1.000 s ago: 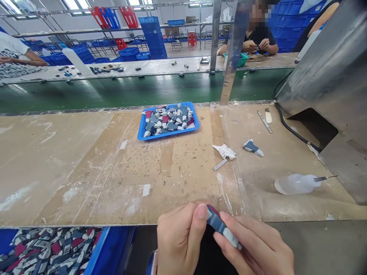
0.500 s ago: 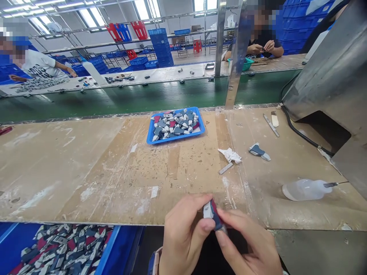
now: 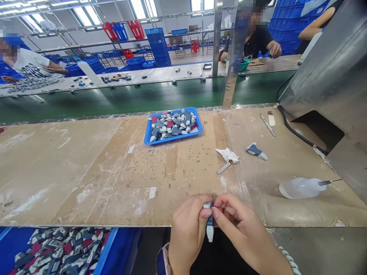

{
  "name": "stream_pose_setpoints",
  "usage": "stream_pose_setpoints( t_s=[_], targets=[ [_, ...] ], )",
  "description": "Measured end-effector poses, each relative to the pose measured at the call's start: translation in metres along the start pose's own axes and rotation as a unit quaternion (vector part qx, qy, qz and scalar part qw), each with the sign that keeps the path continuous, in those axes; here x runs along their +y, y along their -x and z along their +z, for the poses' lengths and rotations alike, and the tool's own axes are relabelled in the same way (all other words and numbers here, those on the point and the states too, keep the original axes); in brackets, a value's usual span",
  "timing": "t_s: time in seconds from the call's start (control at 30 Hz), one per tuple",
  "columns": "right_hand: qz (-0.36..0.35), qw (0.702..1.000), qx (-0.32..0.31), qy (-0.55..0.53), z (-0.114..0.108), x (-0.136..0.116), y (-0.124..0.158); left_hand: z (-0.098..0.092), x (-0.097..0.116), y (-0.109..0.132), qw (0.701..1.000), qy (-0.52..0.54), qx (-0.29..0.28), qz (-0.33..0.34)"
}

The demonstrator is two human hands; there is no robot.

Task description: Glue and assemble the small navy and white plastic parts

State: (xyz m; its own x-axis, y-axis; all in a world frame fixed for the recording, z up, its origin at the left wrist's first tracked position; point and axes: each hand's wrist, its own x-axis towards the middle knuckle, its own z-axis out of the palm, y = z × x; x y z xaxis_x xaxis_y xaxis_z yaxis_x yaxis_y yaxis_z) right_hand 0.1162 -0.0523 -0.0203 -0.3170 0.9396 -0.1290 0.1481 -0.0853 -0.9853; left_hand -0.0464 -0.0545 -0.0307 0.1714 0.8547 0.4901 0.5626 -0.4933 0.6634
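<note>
Between my two hands, at the near edge of the bench, is a small moulded part (image 3: 210, 229) in dark blue, white and maroon. My left hand (image 3: 187, 225) pinches its upper end between thumb and fingers. My right hand (image 3: 236, 219) is closed on the part's other side, thumb and fingertips touching near the top. The white end of the part points down towards me. Beyond my hands, a blue tray (image 3: 146, 138) holds a heap of similar blue, white and maroon parts. Another such part (image 3: 256, 151) lies alone on the bench at the right.
A clear squeeze bottle with a needle tip (image 3: 301, 188) lies at the right. Crumpled white tissue (image 3: 228, 155), a short metal strip (image 3: 223, 168) and a thin blade (image 3: 268, 125) lie on the bench. A blue crate (image 3: 110, 244) of parts stands lower left. Co-workers sit beyond the green conveyor (image 3: 120, 101).
The part has been turned so its white end now points down. My right fingers have moved up towards its top. The view has shifted slightly, and the co-workers' hands have moved.
</note>
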Motion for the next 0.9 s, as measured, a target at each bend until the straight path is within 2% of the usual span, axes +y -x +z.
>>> stream_pose_setpoints(
  t_s=[0.23, 0.53, 0.9],
  targets=[
    [0.047, 0.999, -0.006, -0.011, -0.003, 0.0, -0.006, 0.008, -0.005, 0.0, 0.999, -0.022, -0.025, 0.027],
    [0.104, 0.992, -0.04, -0.053, -0.008, -0.005, -0.015, 0.001, 0.001, -0.002, 0.999, -0.008, -0.049, -0.008],
    [0.091, 0.996, -0.01, -0.021, -0.002, -0.01, -0.014, 0.002, 0.0, 0.004, 0.998, -0.007, -0.054, -0.043]
  ],
)
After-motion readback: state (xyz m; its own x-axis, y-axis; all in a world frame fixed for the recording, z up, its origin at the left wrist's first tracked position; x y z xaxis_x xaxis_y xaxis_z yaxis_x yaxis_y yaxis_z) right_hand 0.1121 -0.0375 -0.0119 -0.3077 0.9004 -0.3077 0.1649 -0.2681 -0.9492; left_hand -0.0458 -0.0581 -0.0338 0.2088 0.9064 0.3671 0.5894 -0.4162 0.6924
